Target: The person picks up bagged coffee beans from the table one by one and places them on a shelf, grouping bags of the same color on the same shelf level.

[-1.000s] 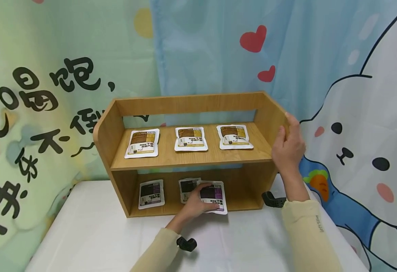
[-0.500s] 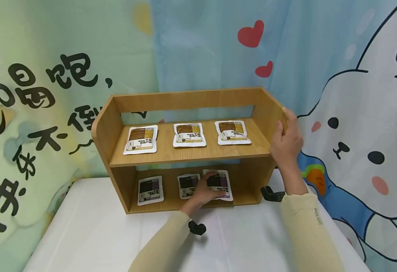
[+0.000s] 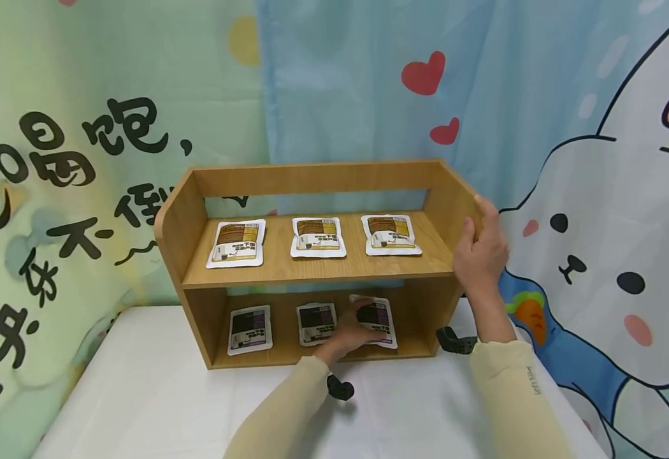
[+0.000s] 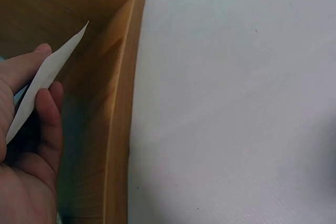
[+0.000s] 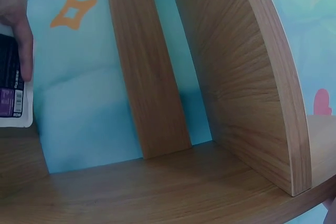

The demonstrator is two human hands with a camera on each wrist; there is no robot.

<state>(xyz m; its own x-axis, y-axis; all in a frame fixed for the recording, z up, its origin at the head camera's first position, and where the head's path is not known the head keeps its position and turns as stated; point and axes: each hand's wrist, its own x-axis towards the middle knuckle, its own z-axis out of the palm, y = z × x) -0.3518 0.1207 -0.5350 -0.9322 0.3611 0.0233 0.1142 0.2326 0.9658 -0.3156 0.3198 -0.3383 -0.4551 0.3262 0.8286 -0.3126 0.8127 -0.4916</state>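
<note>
In the head view my left hand [image 3: 348, 330] grips a white-edged pouch [image 3: 379, 322] with a dark and purple label, at the right of the lower shelf. The left wrist view has this pouch [image 4: 51, 69] edge-on, tilted, between thumb and fingers. Part of its label side [image 5: 13, 90] shows in the right wrist view. My right hand [image 3: 481, 250] holds the right side panel of the wooden two-tier shelf [image 3: 311, 273] by its front edge. Left of my left hand lie two similar dark pouches, one in the middle [image 3: 316, 323] and one farther left [image 3: 250, 329].
On the upper shelf lie three brown-and-yellow pouches, at left [image 3: 236, 243], middle [image 3: 318, 237] and right [image 3: 390, 234]. The shelf stands on a white-covered table [image 3: 157, 395]. A printed curtain [image 3: 334, 83] hangs behind it.
My left hand has carried the dark pouch right and back, from in front of the middle one to the lower shelf's right part. The right hand keeps its hold on the side panel.
</note>
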